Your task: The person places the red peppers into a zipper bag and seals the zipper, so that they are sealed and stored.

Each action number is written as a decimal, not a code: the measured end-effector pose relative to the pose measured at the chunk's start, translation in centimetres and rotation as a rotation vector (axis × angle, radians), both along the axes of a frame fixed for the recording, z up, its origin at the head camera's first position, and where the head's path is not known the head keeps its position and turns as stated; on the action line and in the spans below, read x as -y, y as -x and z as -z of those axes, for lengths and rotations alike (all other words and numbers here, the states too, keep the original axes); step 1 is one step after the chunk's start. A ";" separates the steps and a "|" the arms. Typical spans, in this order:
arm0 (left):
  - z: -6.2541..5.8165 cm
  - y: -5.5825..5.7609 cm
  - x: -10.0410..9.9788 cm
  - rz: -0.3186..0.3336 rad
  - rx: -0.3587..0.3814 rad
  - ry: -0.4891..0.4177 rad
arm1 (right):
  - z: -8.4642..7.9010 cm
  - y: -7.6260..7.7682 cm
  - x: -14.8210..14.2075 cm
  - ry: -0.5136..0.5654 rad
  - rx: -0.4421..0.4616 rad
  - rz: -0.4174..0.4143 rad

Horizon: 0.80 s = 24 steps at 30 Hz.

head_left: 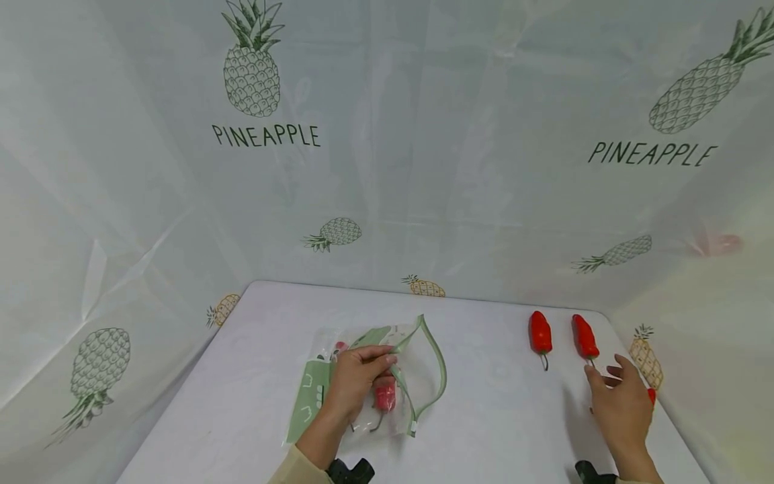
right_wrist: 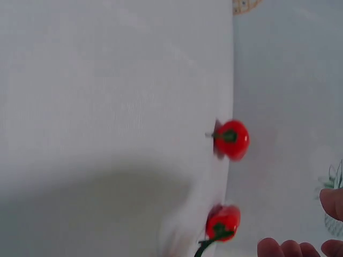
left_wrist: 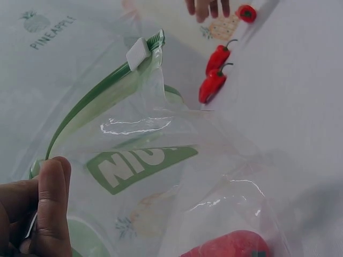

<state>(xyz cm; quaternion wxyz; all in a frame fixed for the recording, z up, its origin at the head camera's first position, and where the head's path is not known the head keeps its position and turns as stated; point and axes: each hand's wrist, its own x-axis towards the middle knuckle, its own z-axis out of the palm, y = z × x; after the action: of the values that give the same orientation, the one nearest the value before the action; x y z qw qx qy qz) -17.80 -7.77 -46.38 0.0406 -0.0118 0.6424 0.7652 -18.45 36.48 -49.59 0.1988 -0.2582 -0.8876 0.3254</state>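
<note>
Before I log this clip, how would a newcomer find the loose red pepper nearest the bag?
On the white table, look toward the far right corner. The left red pepper lies there, farther from the right hand than the pepper beside it.

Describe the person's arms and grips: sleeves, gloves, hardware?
Left grip and right grip: bare, no gloves. Left sleeve: plain beige. Right sleeve: just a sliver at the frame's bottom edge, similar beige. Each wrist has a chunky black fitting, likely the camera: left fitting, right fitting. No cables or markings visible.
</note>
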 end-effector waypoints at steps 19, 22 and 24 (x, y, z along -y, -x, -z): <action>-0.2 -0.2 0.2 -0.019 0.041 -0.005 | 2.8 0.0 -5.5 0.179 0.289 0.194; -0.2 -0.1 0.1 -0.011 0.038 -0.022 | 3.2 0.0 -6.1 0.217 0.319 0.219; -0.3 -0.2 0.0 -0.006 0.034 -0.032 | 3.4 -0.1 -6.5 0.240 0.335 0.233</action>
<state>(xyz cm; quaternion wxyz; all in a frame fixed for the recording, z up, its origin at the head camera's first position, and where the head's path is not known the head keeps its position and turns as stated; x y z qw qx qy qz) -17.63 -7.75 -46.04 0.0492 -0.0262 0.6291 0.7753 -18.35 42.95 -52.96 0.0528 -0.4313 -0.8273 0.3560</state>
